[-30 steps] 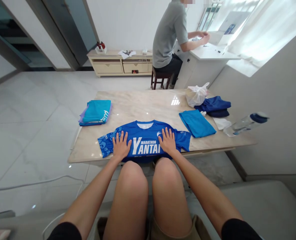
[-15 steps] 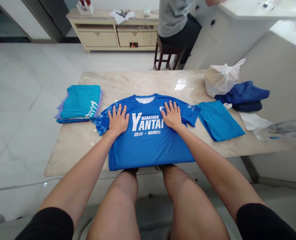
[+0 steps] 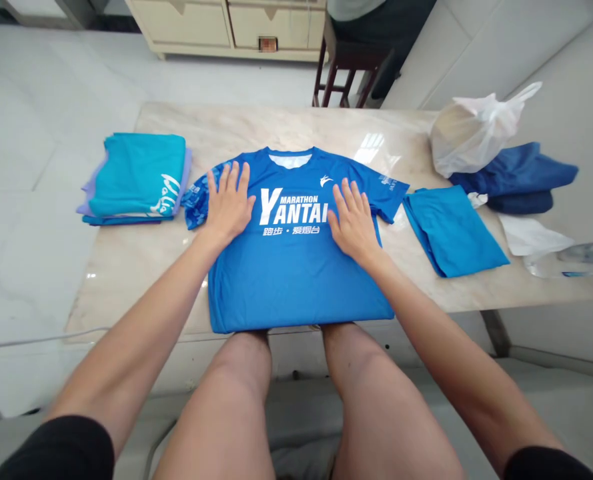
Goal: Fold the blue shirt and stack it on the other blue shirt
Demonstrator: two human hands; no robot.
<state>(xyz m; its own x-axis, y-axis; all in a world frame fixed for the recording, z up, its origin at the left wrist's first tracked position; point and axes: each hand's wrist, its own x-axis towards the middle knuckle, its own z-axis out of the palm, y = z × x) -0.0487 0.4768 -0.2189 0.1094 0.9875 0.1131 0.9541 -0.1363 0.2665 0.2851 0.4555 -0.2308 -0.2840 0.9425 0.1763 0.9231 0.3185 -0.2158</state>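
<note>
A blue T-shirt (image 3: pixel 296 273) printed "YANTAI MARATHON" lies front up and spread flat on the marble table (image 3: pixel 126 267), its hem at the near edge. My left hand (image 3: pixel 229 203) rests flat on the shirt's left chest, fingers spread. On the right chest my right hand (image 3: pixel 353 220) also lies flat with its fingers apart. Neither hand holds anything. My bare knees show below the table edge.
A stack of folded teal shirts (image 3: pixel 139 177) sits at the table's left. A folded blue shirt (image 3: pixel 451 230), dark blue clothes (image 3: pixel 519 180), a white plastic bag (image 3: pixel 473 127) and a clear bottle (image 3: pixel 583 257) lie at the right. Behind, a person sits on a stool (image 3: pixel 349 67) by a low cabinet (image 3: pixel 226 27).
The view has tilted down and closer. The shirt now lies fully on the table instead of hanging over the edge. Both hands have slid a little toward me on it.
</note>
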